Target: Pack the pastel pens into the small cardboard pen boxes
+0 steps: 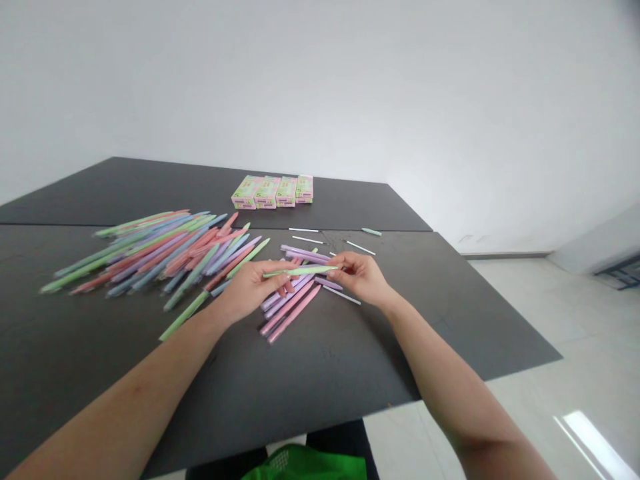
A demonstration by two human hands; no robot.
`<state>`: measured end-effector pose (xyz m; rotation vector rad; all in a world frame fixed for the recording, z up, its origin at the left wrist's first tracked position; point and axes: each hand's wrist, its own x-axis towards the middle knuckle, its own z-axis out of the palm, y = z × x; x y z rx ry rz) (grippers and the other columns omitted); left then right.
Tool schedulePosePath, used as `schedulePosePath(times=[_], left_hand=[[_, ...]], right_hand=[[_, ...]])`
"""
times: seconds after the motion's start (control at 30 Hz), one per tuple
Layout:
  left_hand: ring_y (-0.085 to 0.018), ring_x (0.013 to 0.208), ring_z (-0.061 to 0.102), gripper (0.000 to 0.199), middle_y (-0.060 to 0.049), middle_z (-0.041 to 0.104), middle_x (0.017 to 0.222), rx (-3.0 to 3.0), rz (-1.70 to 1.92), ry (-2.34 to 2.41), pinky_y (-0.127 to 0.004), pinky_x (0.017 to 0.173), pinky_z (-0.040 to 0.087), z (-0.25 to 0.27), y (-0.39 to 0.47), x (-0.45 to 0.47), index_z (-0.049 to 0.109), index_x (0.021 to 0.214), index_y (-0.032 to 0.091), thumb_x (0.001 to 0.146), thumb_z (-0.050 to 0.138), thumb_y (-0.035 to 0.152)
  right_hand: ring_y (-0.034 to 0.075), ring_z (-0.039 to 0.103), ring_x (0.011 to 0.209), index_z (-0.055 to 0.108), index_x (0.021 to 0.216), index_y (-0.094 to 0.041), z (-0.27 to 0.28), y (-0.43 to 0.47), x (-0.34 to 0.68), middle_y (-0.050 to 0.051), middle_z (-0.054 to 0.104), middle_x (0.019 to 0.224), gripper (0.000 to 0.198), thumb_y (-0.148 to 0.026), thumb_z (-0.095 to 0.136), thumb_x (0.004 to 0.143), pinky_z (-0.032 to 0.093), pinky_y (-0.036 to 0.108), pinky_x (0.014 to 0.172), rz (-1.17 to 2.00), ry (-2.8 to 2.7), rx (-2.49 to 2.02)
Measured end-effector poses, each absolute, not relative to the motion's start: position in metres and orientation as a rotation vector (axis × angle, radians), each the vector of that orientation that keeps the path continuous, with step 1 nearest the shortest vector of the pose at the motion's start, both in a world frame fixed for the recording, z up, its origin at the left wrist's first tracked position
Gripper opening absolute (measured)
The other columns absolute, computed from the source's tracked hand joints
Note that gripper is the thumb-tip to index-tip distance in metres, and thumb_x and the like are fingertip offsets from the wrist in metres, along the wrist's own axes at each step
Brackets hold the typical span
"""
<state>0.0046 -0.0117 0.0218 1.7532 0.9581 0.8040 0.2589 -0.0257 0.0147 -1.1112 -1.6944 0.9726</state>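
A light green pen [303,271] is held level above the table between my two hands. My left hand [253,287] pinches its left part, and the fingers of my right hand [361,275] close on its right end. Beneath them lies a small pile of purple pens [293,297] and pink pens [297,313], partly hidden by my hands. A thin white refill [341,295] rests beside this pile, under my right hand. To the left, a large heap of pens [165,257] in green, red, blue and purple spreads over the table.
Several pink and green boxes [265,193] stand in a row on the far table. More thin white refills [361,248] and a short green piece [371,232] lie beyond my right hand. The dark table [320,373] ends at its front and right edges; a white wall stands behind.
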Motion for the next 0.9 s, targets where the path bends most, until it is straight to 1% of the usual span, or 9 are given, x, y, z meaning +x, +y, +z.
schedulePosePath(times=[0.23,0.43,0.5,0.57,0.63,0.7,0.8,0.87,0.9], left_hand=[[-0.014,0.063,0.063,0.040,-0.004,0.073,0.073,1.838,0.808,0.999,-0.025,0.065,0.051,0.020,-0.013,0.006,0.070,0.113,0.013,0.084,0.057,0.038],[-0.015,0.064,0.064,0.041,-0.005,0.074,0.076,1.855,0.786,0.987,-0.027,0.067,0.053,0.020,-0.013,0.005,0.069,0.115,0.014,0.085,0.058,0.040],[-0.015,0.065,0.065,0.043,-0.005,0.074,0.080,1.845,0.766,0.989,-0.030,0.069,0.054,0.021,-0.013,0.007,0.068,0.116,0.014,0.085,0.058,0.041],[-0.018,0.074,0.068,0.045,-0.008,0.074,0.095,1.831,0.777,0.985,-0.032,0.073,0.056,0.022,-0.013,0.008,0.065,0.119,0.015,0.083,0.059,0.042],[-0.021,0.091,0.069,0.048,-0.009,0.071,0.111,1.823,0.853,0.986,-0.035,0.081,0.056,0.023,-0.012,0.008,0.063,0.122,0.017,0.081,0.062,0.042],[-0.023,0.105,0.065,0.048,-0.009,0.069,0.118,1.821,0.978,1.037,-0.035,0.089,0.054,0.025,-0.009,0.005,0.062,0.122,0.018,0.081,0.062,0.042],[-0.023,0.103,0.065,0.037,-0.006,0.071,0.113,1.826,1.144,1.289,-0.036,0.089,0.053,0.028,0.000,-0.007,0.067,0.112,0.020,0.086,0.054,0.043],[-0.023,0.098,0.066,0.032,-0.005,0.073,0.105,1.834,1.212,1.424,-0.035,0.086,0.053,0.031,0.006,-0.017,0.070,0.103,0.021,0.085,0.052,0.040],[-0.023,0.099,0.066,0.030,-0.004,0.073,0.104,1.846,1.231,1.458,-0.035,0.088,0.051,0.032,0.009,-0.021,0.071,0.100,0.021,0.085,0.052,0.038]], right_hand=[[0.011,0.057,0.054,0.068,0.085,-0.015,0.013,-0.025,0.259,0.003,0.070,0.066,0.032,-0.044,0.074,0.074,0.041,0.022,0.052,1.102,-1.633,-1.132],[0.012,0.058,0.054,0.068,0.082,-0.015,0.013,-0.024,0.258,0.002,0.068,0.063,0.036,-0.049,0.076,0.071,0.045,0.024,0.055,1.189,-1.576,-1.100],[0.011,0.058,0.054,0.068,0.081,-0.015,0.012,-0.023,0.258,0.002,0.068,0.063,0.037,-0.049,0.076,0.071,0.045,0.024,0.055,1.213,-1.572,-1.091],[0.011,0.057,0.054,0.068,0.082,-0.015,0.012,-0.021,0.260,0.003,0.068,0.065,0.036,-0.048,0.076,0.072,0.045,0.024,0.055,1.232,-1.580,-1.092],[0.011,0.057,0.055,0.068,0.084,-0.015,0.013,-0.019,0.263,0.003,0.069,0.067,0.035,-0.048,0.074,0.073,0.044,0.025,0.057,1.232,-1.587,-1.110],[0.012,0.057,0.058,0.068,0.085,-0.014,0.013,-0.016,0.269,0.003,0.068,0.068,0.035,-0.047,0.073,0.074,0.044,0.025,0.058,1.199,-1.596,-1.157],[0.011,0.054,0.059,0.070,0.084,-0.014,0.013,-0.010,0.279,0.001,0.066,0.069,0.033,-0.046,0.070,0.075,0.041,0.025,0.059,1.092,-1.648,-1.282],[0.012,0.053,0.062,0.072,0.085,-0.014,0.012,-0.007,0.286,0.001,0.066,0.071,0.032,-0.045,0.068,0.076,0.040,0.026,0.062,0.984,-1.708,-1.378],[0.012,0.054,0.064,0.073,0.086,-0.015,0.011,-0.005,0.289,0.001,0.067,0.072,0.032,-0.045,0.067,0.077,0.040,0.026,0.064,0.930,-1.735,-1.423]])
